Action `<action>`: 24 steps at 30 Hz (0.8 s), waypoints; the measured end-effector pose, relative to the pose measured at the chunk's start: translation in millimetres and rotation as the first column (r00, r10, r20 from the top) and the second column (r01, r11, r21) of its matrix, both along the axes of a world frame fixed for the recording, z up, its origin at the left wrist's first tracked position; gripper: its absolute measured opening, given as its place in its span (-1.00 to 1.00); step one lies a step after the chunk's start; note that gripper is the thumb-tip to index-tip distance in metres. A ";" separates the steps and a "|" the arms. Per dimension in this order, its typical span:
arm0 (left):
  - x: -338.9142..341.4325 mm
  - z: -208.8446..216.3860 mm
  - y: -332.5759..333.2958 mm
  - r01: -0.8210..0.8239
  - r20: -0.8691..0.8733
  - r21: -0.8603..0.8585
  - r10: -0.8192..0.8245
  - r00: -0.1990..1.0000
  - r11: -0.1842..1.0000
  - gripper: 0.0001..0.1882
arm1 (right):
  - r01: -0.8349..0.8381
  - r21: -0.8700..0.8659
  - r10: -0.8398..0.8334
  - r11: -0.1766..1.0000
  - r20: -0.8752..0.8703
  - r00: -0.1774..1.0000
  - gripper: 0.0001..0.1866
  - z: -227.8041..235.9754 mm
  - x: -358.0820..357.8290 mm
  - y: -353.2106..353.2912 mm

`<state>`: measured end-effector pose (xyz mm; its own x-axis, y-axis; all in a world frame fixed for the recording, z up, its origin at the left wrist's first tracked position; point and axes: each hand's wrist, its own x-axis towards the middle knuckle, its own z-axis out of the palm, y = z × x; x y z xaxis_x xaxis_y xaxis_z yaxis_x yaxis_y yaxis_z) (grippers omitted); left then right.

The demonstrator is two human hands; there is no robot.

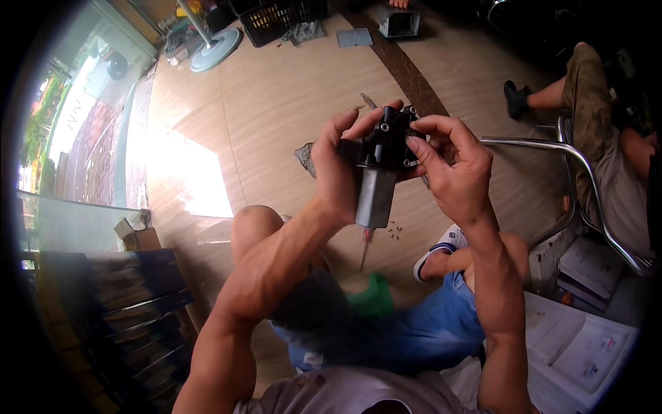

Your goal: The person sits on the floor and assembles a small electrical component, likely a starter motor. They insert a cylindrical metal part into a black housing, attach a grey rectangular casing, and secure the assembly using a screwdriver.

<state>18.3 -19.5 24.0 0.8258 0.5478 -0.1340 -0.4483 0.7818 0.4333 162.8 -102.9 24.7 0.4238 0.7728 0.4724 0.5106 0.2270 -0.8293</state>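
In front of me I hold up a small electric gear motor [376,196] with a black housing at the top and a silver cylindrical can pointing toward me. My left hand [336,165] is wrapped round its left side, the fingers reaching behind the black housing. At the housing's right edge, the thumb and fingers of my right hand [452,159] are closed in a pinch. Any small part between those fingertips is hidden. Below the motor, a screwdriver [364,252] lies on the floor. Several tiny screws [394,231] are scattered beside it.
A grey metal piece [304,157] lies on the floor left of my hands. At right stands a metal-framed chair [545,143] near a seated person [586,90]. A black crate [279,21], a round stand base [215,52] and a metal box [398,24] are farther off.
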 end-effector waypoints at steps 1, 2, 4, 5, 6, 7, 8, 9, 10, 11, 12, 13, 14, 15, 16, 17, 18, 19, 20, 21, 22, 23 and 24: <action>0.6 0.6 0.3 -0.002 0.007 0.005 0.002 1.000 1.000 -0.26 | 0.001 -0.001 -0.001 1.000 0.001 1.000 -0.79 0.6 -0.4 -0.6; 0.2 0.9 -0.5 -0.002 0.007 0.004 0.002 1.000 1.000 -0.26 | 0.002 -0.027 -0.003 1.000 -0.017 1.000 -0.79 1.5 -1.2 -1.7; 1.7 2.0 -2.1 -0.015 0.006 0.004 0.015 1.000 1.000 -0.26 | 0.009 -0.051 -0.011 0.999 -0.027 1.000 -0.79 4.3 0.5 -3.3; 3.0 2.8 -1.5 -0.012 0.010 0.005 0.012 1.000 1.000 -0.26 | 0.016 -0.051 -0.017 0.999 -0.009 1.000 -0.78 5.5 1.4 -3.8; 1.7 2.5 -1.5 -0.013 0.005 0.012 0.013 1.000 1.000 -0.26 | 0.017 -0.053 -0.017 0.998 0.001 1.000 -0.78 4.7 0.2 -3.6; 0.3 2.1 -1.5 -0.014 0.001 0.020 0.014 1.000 1.000 -0.26 | 0.013 -0.054 -0.013 0.998 -0.002 1.000 -0.78 3.0 -0.8 -2.6; -1.0 1.4 -1.6 -0.018 -0.003 0.020 0.018 1.000 1.000 -0.26 | 0.002 -0.020 -0.003 1.000 -0.021 1.000 -0.78 0.8 -1.7 -1.0; -0.3 1.5 -1.7 -0.014 0.008 0.016 0.014 1.000 1.000 -0.26 | -0.002 0.015 0.003 1.000 -0.034 0.999 -0.78 1.1 -1.4 -0.3; 0.4 1.6 -1.7 -0.010 0.019 0.013 0.010 1.000 1.000 -0.27 | -0.002 0.015 0.002 1.000 -0.031 1.000 -0.78 2.3 -1.0 -0.8; 1.2 1.3 -1.8 -0.009 0.021 0.014 0.009 1.000 1.000 -0.27 | -0.007 -0.004 0.007 1.000 -0.040 0.999 -0.78 3.9 -0.8 -2.0; 1.2 -0.3 -1.5 -0.019 0.016 0.010 0.019 1.000 1.000 -0.27 | -0.015 -0.021 0.013 1.000 -0.051 0.999 -0.78 4.1 -1.3 -2.2; 1.2 -1.2 -1.4 -0.029 0.011 0.006 0.029 1.000 1.000 -0.26 | -0.016 -0.020 0.015 1.000 -0.051 0.999 -0.78 4.3 -1.9 -2.3; 1.1 -1.2 -1.4 -0.030 0.011 0.008 0.030 0.999 1.000 -0.26 | -0.022 -0.037 0.020 0.999 -0.062 0.998 -0.78 4.6 -2.5 -2.5; 0.9 -0.8 -1.9 -0.035 0.005 0.025 0.035 0.999 0.999 -0.26 | -0.028 -0.054 0.024 0.998 -0.074 0.997 -0.78 4.9 -2.9 -2.8; 0.9 -0.5 -2.1 -0.040 -0.002 0.042 0.040 0.999 0.998 -0.25 | -0.028 -0.052 0.024 0.998 -0.074 0.997 -0.78 4.8 -2.9 -2.7; 1.0 -0.8 -1.6 -0.040 -0.001 0.044 0.040 0.999 0.998 -0.25 | -0.029 -0.050 0.025 0.998 -0.078 0.997 -0.78 4.3 -2.7 -2.5; 1.2 -1.3 -1.7 -0.041 -0.005 0.049 0.042 0.999 0.998 -0.25 | -0.030 -0.049 0.026 0.998 -0.083 0.996 -0.78 4.1 -2.4 -2.9; 1.5 -1.2 -1.9 -0.043 -0.009 0.054 0.043 0.999 0.998 -0.25 | -0.029 -0.048 0.025 0.998 -0.082 0.996 -0.78 3.8 -1.4 -3.4; 0.9 -0.4 -2.8 -0.041 -0.009 0.055 0.042 0.999 0.998 -0.25 | -0.024 -0.038 0.023 0.999 -0.040 0.999 -0.78 3.3 -0.1 -3.9; 0.2 0.2 -2.3 -0.041 -0.025 0.066 0.043 0.999 0.997 -0.25 | -0.020 -0.022 0.020 1.000 0.004 1.000 -0.78 2.7 1.8 -2.2; 0.3 0.8 -1.9 -0.040 -0.042 0.077 0.044 0.998 0.996 -0.25 | -0.019 -0.016 0.019 1.000 0.006 1.000 -0.78 2.3 2.7 -2.2; 1.4 0.7 -1.6 -0.039 -0.040 0.084 0.042 0.998 0.996 -0.25 | -0.025 -0.054 0.024 0.998 -0.013 1.000 -0.77 1.9 2.8 -3.8; 0.1 -0.2 -2.4 -0.055 -0.043 0.066 0.058 0.997 0.996 -0.26 | -0.033 -0.097 0.030 0.995 -0.029 0.999 -0.76 2.5 1.3 -5.0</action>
<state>18.4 -21.9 23.8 0.7872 0.6023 -0.1329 -0.4702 0.7255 0.5026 164.1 -107.8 27.1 0.4103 0.8279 0.3825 0.4808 0.1600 -0.8621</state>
